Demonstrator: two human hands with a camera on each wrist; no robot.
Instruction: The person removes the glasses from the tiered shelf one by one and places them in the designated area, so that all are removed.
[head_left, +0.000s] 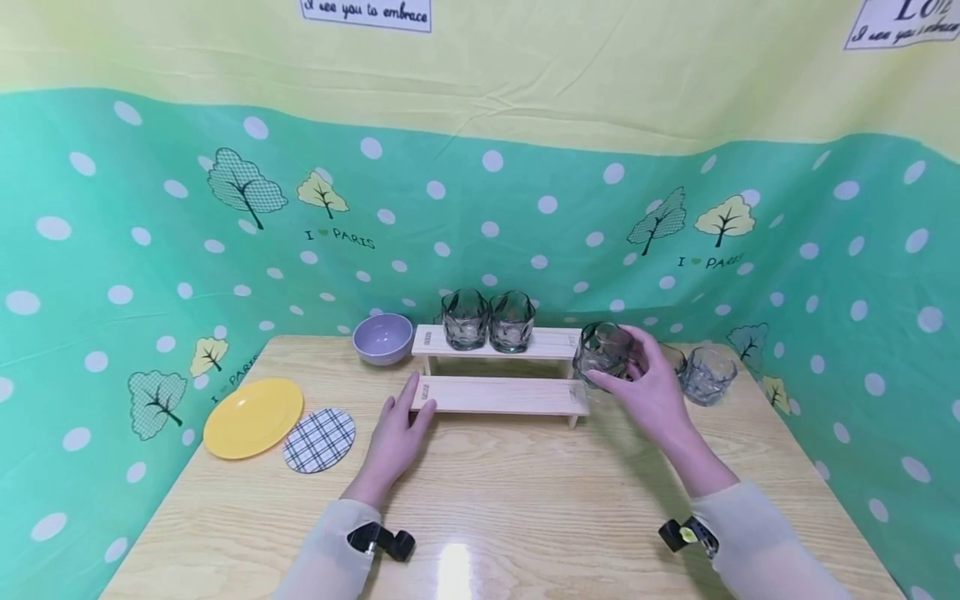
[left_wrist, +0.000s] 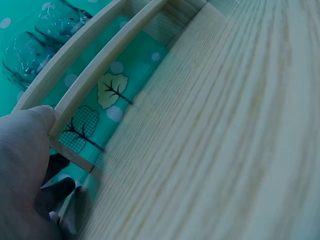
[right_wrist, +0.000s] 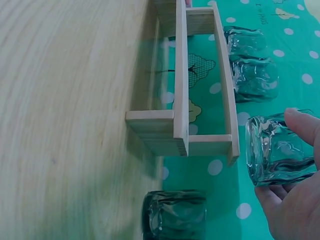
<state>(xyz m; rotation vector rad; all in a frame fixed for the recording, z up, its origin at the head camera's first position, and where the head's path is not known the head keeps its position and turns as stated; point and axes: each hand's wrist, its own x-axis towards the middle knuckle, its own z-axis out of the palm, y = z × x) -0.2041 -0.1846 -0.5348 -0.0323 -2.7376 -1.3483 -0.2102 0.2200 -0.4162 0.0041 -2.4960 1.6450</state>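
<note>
A two-step wooden rack (head_left: 498,396) stands at the back of the table, with two clear drinking glasses (head_left: 465,321) side by side on its upper step. My right hand (head_left: 652,387) grips another drinking glass (head_left: 600,354) at the rack's right end, thumb on one side and fingers on the other. In the right wrist view this glass (right_wrist: 275,150) is level with the upper step, just beyond its end. My left hand (head_left: 393,433) holds the left end of the lower step, its thumb (left_wrist: 42,117) against the front edge and the other fingers around the side.
Right of my right hand a drinking glass (head_left: 708,375) stands on the table, with another partly hidden behind the hand. A purple bowl (head_left: 382,339) sits left of the rack. Farther left lie a yellow plate (head_left: 253,418) and a checked round coaster (head_left: 320,440). A polka-dot cloth (head_left: 547,233) hangs behind.
</note>
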